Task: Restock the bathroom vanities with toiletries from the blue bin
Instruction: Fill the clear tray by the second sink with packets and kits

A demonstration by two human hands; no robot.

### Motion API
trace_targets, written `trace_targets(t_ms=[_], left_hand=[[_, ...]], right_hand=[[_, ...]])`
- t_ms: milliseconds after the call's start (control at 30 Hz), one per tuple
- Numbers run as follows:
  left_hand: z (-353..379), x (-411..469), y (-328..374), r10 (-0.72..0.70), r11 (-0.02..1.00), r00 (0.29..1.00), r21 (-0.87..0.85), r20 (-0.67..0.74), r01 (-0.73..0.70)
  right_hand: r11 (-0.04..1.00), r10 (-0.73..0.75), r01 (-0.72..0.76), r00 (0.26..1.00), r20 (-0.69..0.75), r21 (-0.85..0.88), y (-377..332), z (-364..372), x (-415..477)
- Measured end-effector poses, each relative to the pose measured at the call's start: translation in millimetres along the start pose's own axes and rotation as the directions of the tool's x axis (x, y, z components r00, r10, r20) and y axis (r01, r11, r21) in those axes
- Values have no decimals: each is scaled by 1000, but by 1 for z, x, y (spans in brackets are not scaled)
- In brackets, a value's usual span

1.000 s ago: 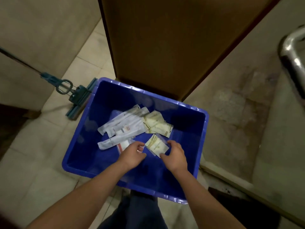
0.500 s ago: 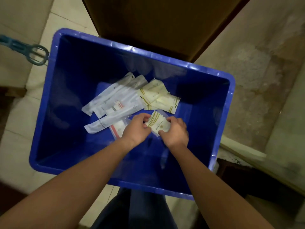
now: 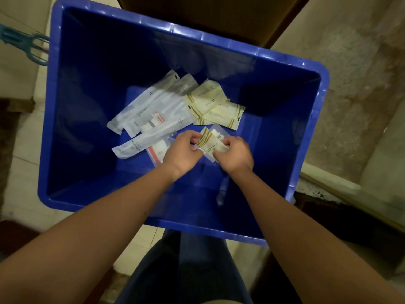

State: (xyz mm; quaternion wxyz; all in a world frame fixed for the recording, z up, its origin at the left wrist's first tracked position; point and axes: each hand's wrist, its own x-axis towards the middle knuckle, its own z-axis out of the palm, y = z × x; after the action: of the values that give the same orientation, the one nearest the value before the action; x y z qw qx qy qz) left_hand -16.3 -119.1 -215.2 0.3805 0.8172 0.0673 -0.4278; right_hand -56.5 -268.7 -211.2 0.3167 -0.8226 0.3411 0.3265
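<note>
Reaching down into the blue bin (image 3: 72, 119), the person works with both hands close together just above its bottom. The left hand (image 3: 182, 152) and the right hand (image 3: 235, 155) each pinch an opposite edge of one small sachet (image 3: 211, 144), cream with gold stripes. A clear wrapper seems to sit under it, though whether the fingers hold that too cannot be told. The rest of the stock lies loose on the bin's bottom just beyond the hands: a fan of long white packets (image 3: 153, 106) to the left and a few more cream sachets (image 3: 215, 106) to the right, overlapping one another. The bin stands on a tiled floor (image 3: 19, 154), with a teal mop (image 3: 30, 48) just past its far left corner. This looks like the picking step, with nothing yet carried to a vanity. The next move likely calls for lifting the sachet free of the pile without dragging its neighbours, perhaps gathering a long packet as well, then raising it over the bin's rim.
</note>
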Motion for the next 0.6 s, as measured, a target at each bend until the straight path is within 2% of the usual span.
trace_targets(t_ms=[100, 167, 367, 500, 600], left_hand=[[-6, -4, 7, 48, 999, 995, 14, -86, -47], [-10, -6, 11, 86, 994, 989, 71, -122, -78], [-26, -10, 16, 170, 957, 981, 254, -96, -141], [-35, -12, 17, 97, 967, 987, 247, -130, -63], [-39, -10, 13, 56, 985, 990, 170, -132, -33]], right_hand=[[990, -3, -5, 998, 56, 141, -7, -6, -5], [984, -37, 16, 993, 115, 177, -14, -12, -10], [946, -143, 82, 974, 176, 312, -36, -23, -10], [925, -228, 157, 958, 175, 347, -55, -31, -4], [909, -223, 134, 956, 188, 395, -64, -34, 4]])
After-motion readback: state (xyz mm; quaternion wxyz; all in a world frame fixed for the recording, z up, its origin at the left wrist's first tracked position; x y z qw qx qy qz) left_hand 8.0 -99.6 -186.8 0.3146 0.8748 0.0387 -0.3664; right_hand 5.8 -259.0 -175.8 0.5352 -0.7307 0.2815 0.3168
